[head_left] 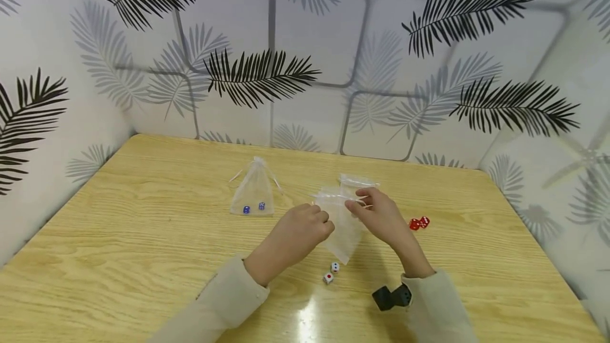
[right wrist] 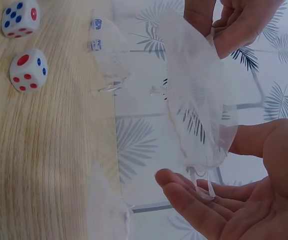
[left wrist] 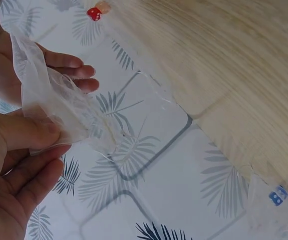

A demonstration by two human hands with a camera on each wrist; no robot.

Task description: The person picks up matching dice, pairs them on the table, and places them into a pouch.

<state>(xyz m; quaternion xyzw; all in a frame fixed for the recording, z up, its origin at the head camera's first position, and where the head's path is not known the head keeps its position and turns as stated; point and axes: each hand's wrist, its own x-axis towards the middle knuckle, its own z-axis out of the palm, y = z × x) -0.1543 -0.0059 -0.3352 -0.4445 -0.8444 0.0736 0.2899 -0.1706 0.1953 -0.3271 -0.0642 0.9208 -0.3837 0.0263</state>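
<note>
Pinched by the left hand (head_left: pixel 301 227) and touched by the loosely spread right hand (head_left: pixel 381 217) above the table (head_left: pixel 143 237), the sheer bag (head_left: pixel 342 234) is judged light, limp and snag-prone, best gripped at its mouth.

L sleeve (head_left: pixel 224 300) & R sleeve (head_left: pixel 440 308) are both lt. beige, loose-cut.

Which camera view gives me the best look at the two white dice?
The right wrist view: the white dice appear large there, red and blue markings readable. The head view shows both, but small; the left wrist view shows neither.
</note>
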